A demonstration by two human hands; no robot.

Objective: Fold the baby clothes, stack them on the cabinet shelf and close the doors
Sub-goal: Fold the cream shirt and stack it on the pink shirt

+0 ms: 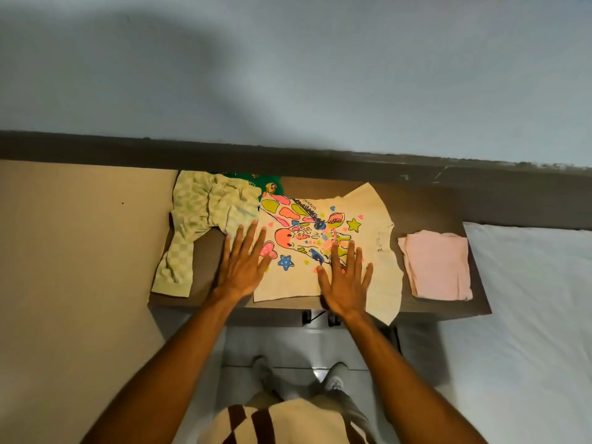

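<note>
A cream baby T-shirt [378, 225] with a bright giraffe print lies spread flat on the dark cabinet top [426, 203]. My left hand [243, 264] rests flat on the shirt's left edge, fingers spread. On the shirt's lower middle my right hand [344, 280] presses flat, holding nothing. Left of the shirt lie crumpled green checked baby trousers [195, 219], one leg hanging toward the front edge. A green garment [266, 182] peeks out behind them. A folded pink garment [437, 264] sits at the right end of the top.
A beige surface [77, 251] adjoins the cabinet on the left and a white bed [528, 299] on the right. A dark ledge [288, 158] and pale wall stand behind. Below the cabinet's front edge I see a tiled floor and my feet [298, 376].
</note>
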